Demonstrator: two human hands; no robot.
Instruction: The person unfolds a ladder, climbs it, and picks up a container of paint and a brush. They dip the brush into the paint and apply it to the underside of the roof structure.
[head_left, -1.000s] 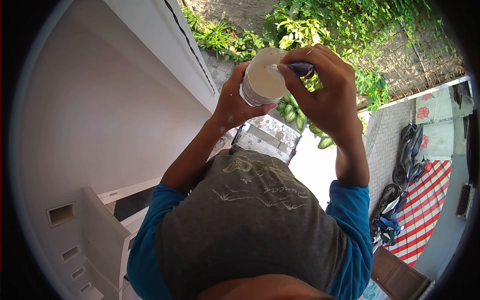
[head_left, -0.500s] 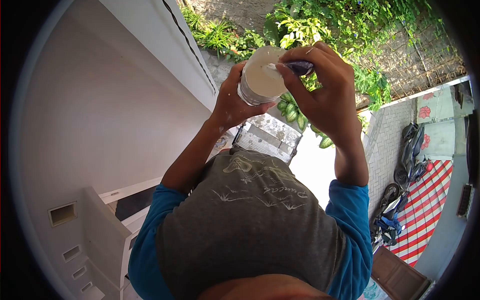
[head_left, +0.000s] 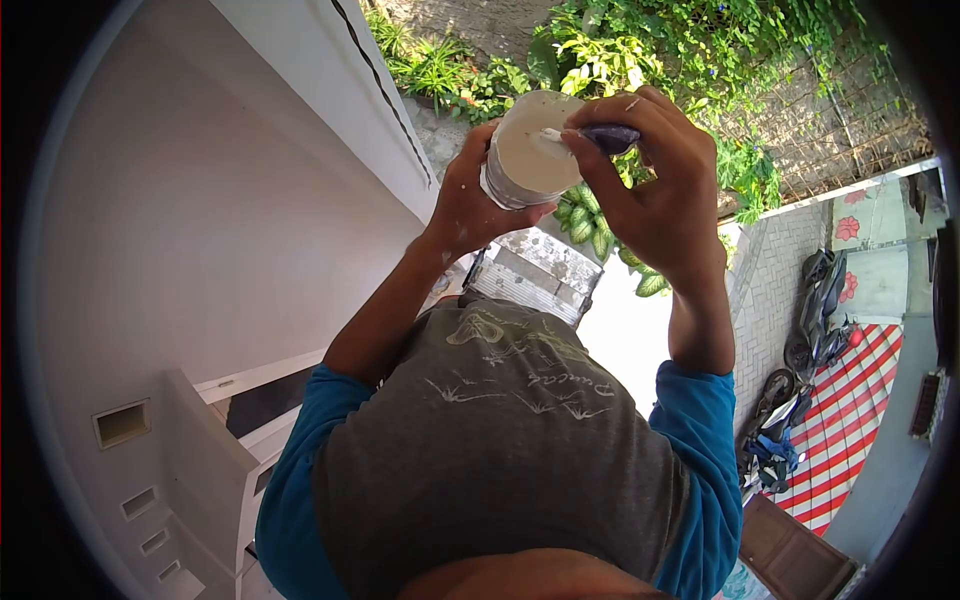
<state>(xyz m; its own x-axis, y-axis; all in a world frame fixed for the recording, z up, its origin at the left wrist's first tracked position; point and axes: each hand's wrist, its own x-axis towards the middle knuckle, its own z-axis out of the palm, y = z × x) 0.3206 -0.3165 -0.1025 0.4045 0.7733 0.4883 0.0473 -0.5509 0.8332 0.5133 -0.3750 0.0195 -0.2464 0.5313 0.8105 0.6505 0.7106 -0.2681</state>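
Observation:
My left hand (head_left: pixel 466 198) is wrapped round the side of a whitish plastic tub (head_left: pixel 512 192), which is tilted so that its mouth faces me. Inside the tub is cream-white paint (head_left: pixel 530 155). Between the thumb and fingers of my right hand (head_left: pixel 672 190) is the dark purple handle of a paintbrush (head_left: pixel 612 138). Its whitish lower part reaches into the paint, and the bristle end cannot be made out. White specks mark both hands.
A pale wall (head_left: pixel 230 230) rises on the left, with a dark twisted cable (head_left: pixel 372 70) beyond it. Below the tub stands a paint-spattered step or platform (head_left: pixel 540 272). Green plants (head_left: pixel 640 60) grow ahead, and parked motorbikes (head_left: pixel 780 410) stand at right.
The brush and my right hand have shifted slightly to the right over the tub. The tub, in my left hand, has also moved a little right.

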